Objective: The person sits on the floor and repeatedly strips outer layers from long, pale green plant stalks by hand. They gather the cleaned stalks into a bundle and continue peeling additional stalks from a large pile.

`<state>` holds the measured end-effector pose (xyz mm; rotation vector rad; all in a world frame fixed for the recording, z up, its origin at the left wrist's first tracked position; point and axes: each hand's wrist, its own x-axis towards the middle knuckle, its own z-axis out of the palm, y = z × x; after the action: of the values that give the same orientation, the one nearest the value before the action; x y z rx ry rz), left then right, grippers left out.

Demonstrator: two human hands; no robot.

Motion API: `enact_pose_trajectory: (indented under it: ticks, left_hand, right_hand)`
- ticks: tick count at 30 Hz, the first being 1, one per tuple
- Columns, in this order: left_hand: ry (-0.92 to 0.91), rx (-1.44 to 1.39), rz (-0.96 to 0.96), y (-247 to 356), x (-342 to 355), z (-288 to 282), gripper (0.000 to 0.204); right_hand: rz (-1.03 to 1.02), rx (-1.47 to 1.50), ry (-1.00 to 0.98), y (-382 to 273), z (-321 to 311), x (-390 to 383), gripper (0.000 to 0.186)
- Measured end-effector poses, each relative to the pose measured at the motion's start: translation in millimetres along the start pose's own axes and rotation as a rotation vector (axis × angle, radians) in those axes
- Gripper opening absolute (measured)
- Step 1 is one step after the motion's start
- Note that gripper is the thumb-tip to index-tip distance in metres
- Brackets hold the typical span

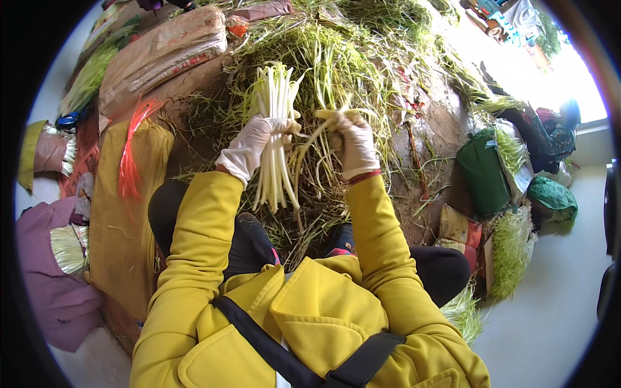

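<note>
My left hand (262,141), in a pale thin glove, is closed round an upright bunch of long whitish-yellow vegetable stalks (275,173). Their paler, leafy ends (275,81) spread above the fist, and the straight stems hang below it. To its right, my right hand (354,143), gloved too, has its fingers curled shut on a few loose pale stalks (331,116). Some of these stick out toward the left hand, and one long strand dangles between the hands. Beneath and beyond both hands lies a big tangled heap of green stalks (362,71).
On the left, red plastic strips (132,155) lie over a tan wrapped bale (123,239). A larger wrapped bundle (162,58) lies behind. Green bundles (511,252) and a dark green sack (484,171) stand to the right. Another person (55,271) in purple is at the left edge.
</note>
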<state>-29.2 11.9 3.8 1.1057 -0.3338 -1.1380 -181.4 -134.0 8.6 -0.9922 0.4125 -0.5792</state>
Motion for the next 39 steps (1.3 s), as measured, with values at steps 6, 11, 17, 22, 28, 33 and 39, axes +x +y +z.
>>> enact_pose_trajectory:
  ticks: [6,11,17,22,28,33,39]
  left_hand:
    - [0.073,0.248,-0.111,12.8,2.4,-8.9,0.026]
    - [0.150,0.243,-0.038,30.0,-3.0,-13.2,0.024]
    - [-0.023,-0.007,-0.036,5.4,-0.8,4.2,0.026]
    - [0.169,0.056,-0.071,-13.6,6.3,13.9,0.018]
    - [0.377,-0.031,0.111,8.7,6.0,-7.7,0.027]
    - [0.131,-0.458,0.127,32.0,5.5,-37.6,0.032]
    - [0.036,-0.529,0.071,27.3,-0.2,-22.7,0.016]
  right_hand:
    - [-0.221,0.117,0.175,-53.7,-54.5,1.6,0.009]
    - [-0.163,-0.075,0.116,-53.2,-45.1,10.9,0.007]
    - [0.021,-0.287,-0.024,-11.3,13.7,21.3,0.008]
    - [-0.085,-0.644,-0.009,18.1,32.5,22.9,0.006]
    - [-0.273,-1.381,-0.055,27.2,-33.9,-5.5,0.018]
    - [0.366,-1.838,-0.029,19.0,-110.9,-11.3,0.024]
    - [-0.084,-1.537,-0.183,-4.4,-78.0,8.9,0.056]
